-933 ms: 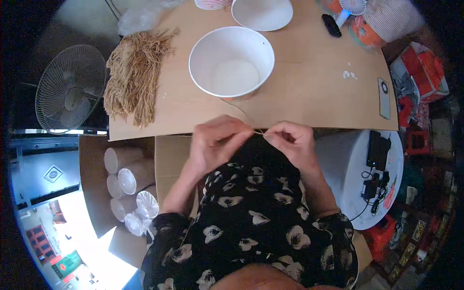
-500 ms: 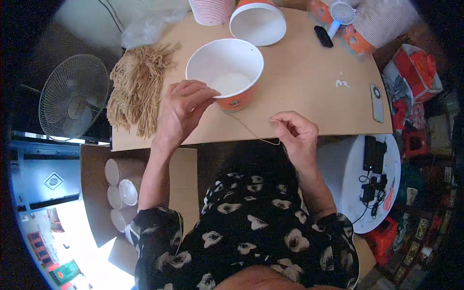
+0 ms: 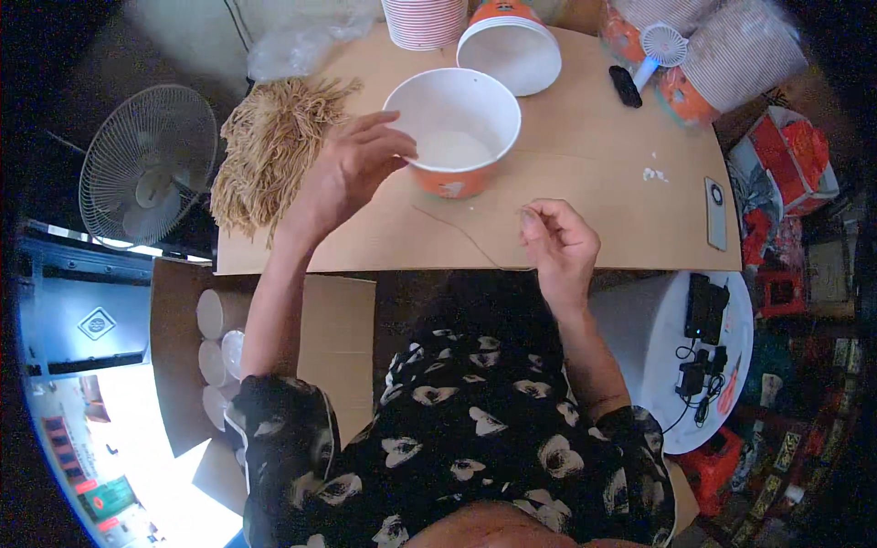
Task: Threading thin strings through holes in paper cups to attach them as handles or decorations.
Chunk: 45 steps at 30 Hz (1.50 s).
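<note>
A paper bucket (image 3: pixel 464 184), white inside and orange outside, stands upright on the table with a small hole near its far rim. At its left rim is my left hand (image 3: pixel 356 169), fingers loosely spread; whether a fingertip touches the rim I cannot tell. My right hand (image 3: pixel 564 242) is closed in a pinch, to the right of the bucket and over the front edge. From it a thin tan cord (image 3: pixel 464 233) hangs to the table edge and runs across the tabletop toward the bucket. A bundle of tan cords (image 3: pixel 274 151) lies left of my left hand.
Behind stand a tipped bucket (image 3: pixel 521 59) and a stack of buckets (image 3: pixel 425 23). Bagged stacked buckets (image 3: pixel 731 59), a small handheld fan (image 3: pixel 660 50) and a phone (image 3: pixel 715 215) are at right. A large fan (image 3: pixel 151 169) stands left. Cables lie on a white round stool (image 3: pixel 662 365).
My left hand's fingers have loosened from their pinch at the bucket rim. The cord's far end now lies loose on the tabletop, short of the bucket. The view has shifted slightly.
</note>
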Available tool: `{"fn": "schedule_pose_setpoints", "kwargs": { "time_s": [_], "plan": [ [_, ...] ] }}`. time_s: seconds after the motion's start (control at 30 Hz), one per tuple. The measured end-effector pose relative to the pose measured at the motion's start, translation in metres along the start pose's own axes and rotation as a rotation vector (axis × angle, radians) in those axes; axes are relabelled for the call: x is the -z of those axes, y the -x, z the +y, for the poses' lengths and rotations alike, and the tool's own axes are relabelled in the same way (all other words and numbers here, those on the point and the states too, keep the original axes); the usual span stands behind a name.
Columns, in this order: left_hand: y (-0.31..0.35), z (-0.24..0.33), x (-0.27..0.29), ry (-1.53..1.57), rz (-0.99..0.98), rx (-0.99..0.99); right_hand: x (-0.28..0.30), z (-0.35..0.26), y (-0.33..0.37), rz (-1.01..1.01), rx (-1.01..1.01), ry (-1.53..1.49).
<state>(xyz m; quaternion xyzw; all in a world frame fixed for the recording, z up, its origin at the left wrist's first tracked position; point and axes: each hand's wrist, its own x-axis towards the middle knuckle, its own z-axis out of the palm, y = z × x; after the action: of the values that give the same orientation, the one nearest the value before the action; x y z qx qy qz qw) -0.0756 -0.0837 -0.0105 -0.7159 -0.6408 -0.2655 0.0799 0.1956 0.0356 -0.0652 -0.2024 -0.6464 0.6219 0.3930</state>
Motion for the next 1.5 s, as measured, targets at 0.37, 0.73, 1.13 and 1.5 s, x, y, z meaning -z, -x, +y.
{"fn": "schedule_pose_setpoints", "kwargs": {
  "time_s": [0.37, 0.73, 1.13, 1.5],
  "plan": [
    [-0.019, 0.019, 0.005, 0.489, 0.099, 0.413, -0.046, -0.018, -0.033, 0.041, 0.388, 0.228],
    [-0.025, 0.049, 0.001, 0.395, 0.22, 0.448, -0.07, -0.011, -0.054, 0.07, 0.478, 0.346],
    [-0.027, 0.052, -0.003, 0.37, 0.197, 0.422, -0.066, -0.001, -0.056, 0.067, 0.377, 0.274],
    [-0.027, 0.054, -0.009, 0.398, 0.213, 0.386, -0.062, 0.001, -0.054, 0.041, 0.321, 0.241]
  ]
}}
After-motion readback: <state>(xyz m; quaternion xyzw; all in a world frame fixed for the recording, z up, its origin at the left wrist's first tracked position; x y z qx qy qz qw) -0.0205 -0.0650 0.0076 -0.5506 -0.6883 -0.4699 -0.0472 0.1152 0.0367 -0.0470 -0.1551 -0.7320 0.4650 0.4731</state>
